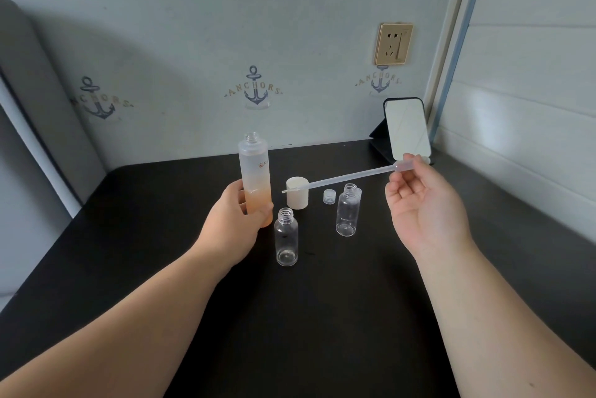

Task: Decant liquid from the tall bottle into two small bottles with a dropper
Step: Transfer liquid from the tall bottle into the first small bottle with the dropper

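The tall frosted bottle (254, 168) stands uncapped on the black table, orange liquid in its lower part. My left hand (237, 220) grips it around the base. My right hand (422, 201) pinches the bulb end of a clear plastic dropper (342, 179), which lies almost level in the air, its tip pointing left over the big white cap (298, 194). Two small clear bottles stand open and look empty: one (286, 238) just right of the tall bottle, the other (347, 215) below my right hand.
A small clear screw cap (329, 196) lies between the white cap and the right small bottle. A mirror on a dark stand (407, 130) leans at the back right corner. The wall runs close behind the table (161, 236); a white panel bounds the right side.
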`<state>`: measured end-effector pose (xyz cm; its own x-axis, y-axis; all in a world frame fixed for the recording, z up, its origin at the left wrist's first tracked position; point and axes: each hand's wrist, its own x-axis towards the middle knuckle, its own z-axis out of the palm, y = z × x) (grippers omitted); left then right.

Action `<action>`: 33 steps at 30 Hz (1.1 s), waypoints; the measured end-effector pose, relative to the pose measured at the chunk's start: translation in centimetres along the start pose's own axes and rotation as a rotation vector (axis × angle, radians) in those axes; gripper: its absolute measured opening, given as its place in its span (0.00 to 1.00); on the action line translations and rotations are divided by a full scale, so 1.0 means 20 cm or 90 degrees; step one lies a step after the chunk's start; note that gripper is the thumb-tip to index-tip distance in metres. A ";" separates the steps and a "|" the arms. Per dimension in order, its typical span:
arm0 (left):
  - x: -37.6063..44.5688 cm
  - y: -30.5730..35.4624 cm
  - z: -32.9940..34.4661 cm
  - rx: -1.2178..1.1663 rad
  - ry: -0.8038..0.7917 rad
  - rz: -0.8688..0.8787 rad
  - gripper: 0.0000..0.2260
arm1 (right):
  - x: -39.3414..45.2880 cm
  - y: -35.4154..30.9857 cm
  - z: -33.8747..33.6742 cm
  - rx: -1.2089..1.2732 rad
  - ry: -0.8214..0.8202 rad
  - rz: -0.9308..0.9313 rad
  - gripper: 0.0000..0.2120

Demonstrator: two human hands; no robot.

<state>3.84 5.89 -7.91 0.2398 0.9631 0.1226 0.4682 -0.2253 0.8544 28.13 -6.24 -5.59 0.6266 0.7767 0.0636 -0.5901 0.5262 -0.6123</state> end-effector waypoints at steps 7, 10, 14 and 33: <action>0.04 0.03 0.02 -0.018 0.026 -0.005 0.14 | 0.00 0.00 -0.01 -0.007 0.000 -0.002 0.11; 0.02 -0.01 0.01 -0.021 0.032 0.006 0.16 | 0.00 0.01 -0.01 -0.005 0.004 -0.005 0.07; 0.00 -0.05 -0.01 -0.045 0.027 0.026 0.16 | 0.01 0.01 -0.01 -0.006 0.000 -0.017 0.06; -0.02 -0.03 -0.03 0.021 0.017 0.146 0.21 | 0.00 -0.02 0.00 -0.013 0.021 -0.060 0.07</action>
<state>2.95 5.73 -8.21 0.3204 0.8895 0.3256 0.4321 -0.4432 0.7854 28.43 -6.42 -5.34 0.6953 0.7124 0.0957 -0.5177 0.5887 -0.6209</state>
